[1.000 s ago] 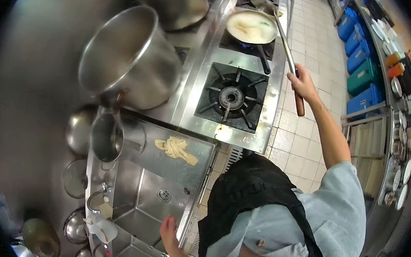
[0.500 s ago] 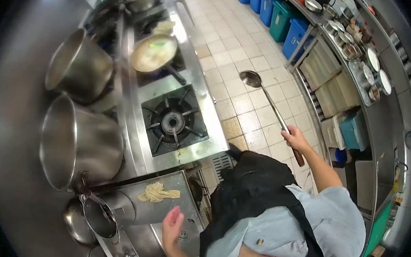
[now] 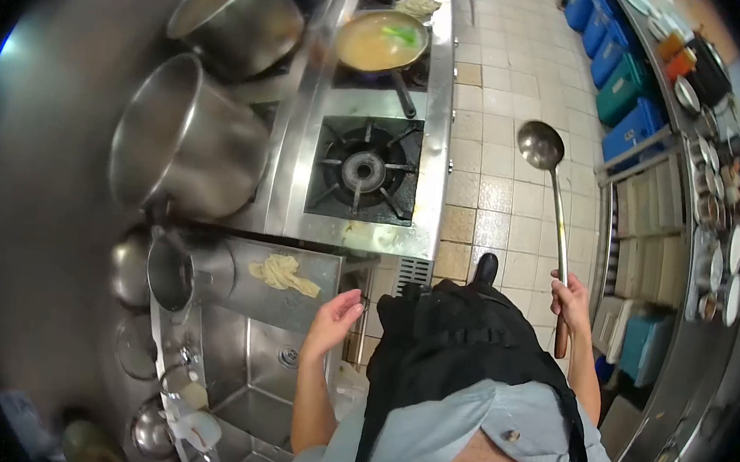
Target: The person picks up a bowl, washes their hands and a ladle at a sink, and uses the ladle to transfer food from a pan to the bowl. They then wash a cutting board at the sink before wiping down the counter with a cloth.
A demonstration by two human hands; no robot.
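a second ago the ladle (image 3: pixel 560 211) was up by the pan (image 3: pixel 380 42); now you have it over the tiled floor (image 3: pixel 499 163), right of the stove (image 3: pixel 433 149). your right hand (image 3: pixel 569 303) wraps its fingers round the handle near the wooden end. your left hand (image 3: pixel 334 324) has come up, fingers loosely curved, holding nothing, near the crumpled cloth (image 3: pixel 284 274) on the steel worktop (image 3: pixel 322 266). the pan sits beyond a bare burner (image 3: pixel 363 170), big pots (image 3: pixel 190 139) to the left, bins (image 3: pixel 620 86) far right.
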